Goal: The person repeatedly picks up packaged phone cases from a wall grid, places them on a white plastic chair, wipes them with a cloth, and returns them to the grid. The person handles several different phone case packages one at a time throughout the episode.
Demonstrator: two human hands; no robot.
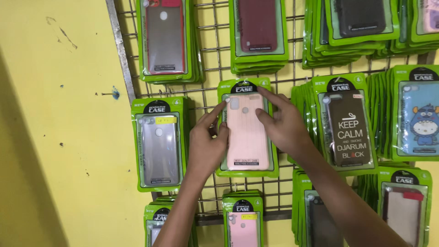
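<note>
A pink phone case in a green packet (pixel 248 132) hangs at the middle of a wire grid rack (pixel 209 59) on a yellow wall. My left hand (pixel 206 144) grips the packet's left edge, thumb and fingers on its front. My right hand (pixel 283 123) lies over the packet's right side, with the index finger stretched to its top near the black label. Both hands hold this one packet against the rack.
Green packets of phone cases hang all around: a clear grey one (pixel 158 144) to the left, a dark brown one with white lettering (pixel 348 128) to the right, a cartoon one (pixel 418 119) at far right, stacks above (pixel 258 34) and below (pixel 243 222). Bare yellow wall (pixel 59 137) lies left.
</note>
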